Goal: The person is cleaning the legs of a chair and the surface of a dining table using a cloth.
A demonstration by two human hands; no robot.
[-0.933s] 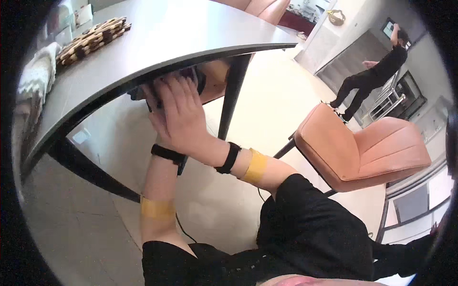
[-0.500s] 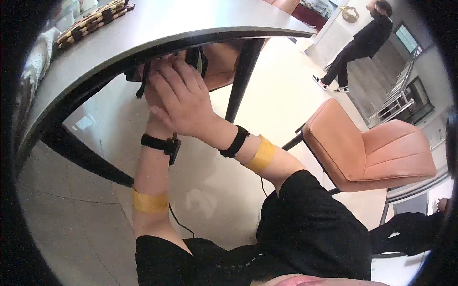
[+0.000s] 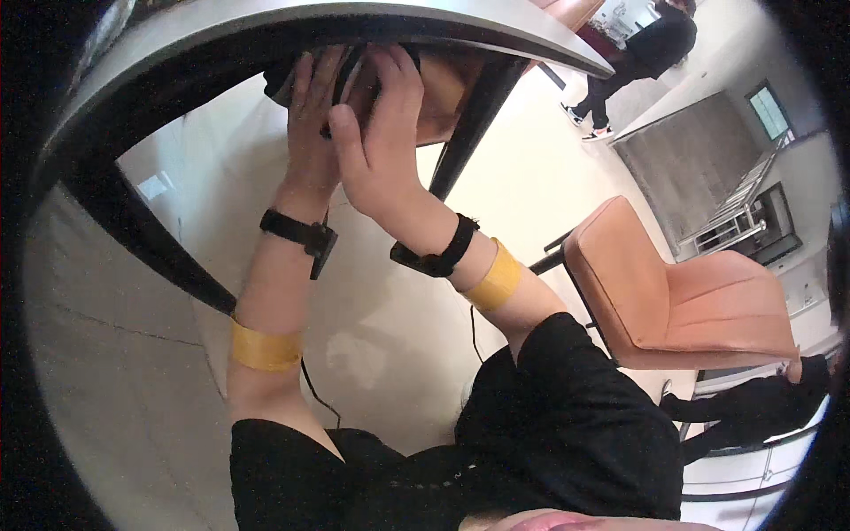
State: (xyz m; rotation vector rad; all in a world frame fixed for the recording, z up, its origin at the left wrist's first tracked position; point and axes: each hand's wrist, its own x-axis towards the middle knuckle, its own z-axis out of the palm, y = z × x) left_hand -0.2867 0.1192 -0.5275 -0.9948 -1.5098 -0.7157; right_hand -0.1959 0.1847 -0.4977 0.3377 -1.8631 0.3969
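Under the near edge of the table (image 3: 354, 25), both hands are together at a black item (image 3: 282, 84) with a strap-like strip; the tabletop hides part of it and I cannot make out its kind. My left hand (image 3: 310, 133) reaches up with its fingers stretched along the black item, tips partly hidden. Close on its right, my right hand (image 3: 387, 150) curves its fingers over the black strip, the thumb standing apart. Each wrist wears a black band with a small dark box, and each forearm a yellow band.
A brown padded chair (image 3: 620, 283) stands at the right, and another brown chair (image 3: 440, 93) lies behind the dark table leg (image 3: 478, 124). One person in black (image 3: 651, 49) is at the far right; another person (image 3: 753, 403) is at the lower right.
My right hand has shifted from across the left hand to its right side, uncovering the left fingers. The view has moved so the table edge sits higher, and the far person has moved left.
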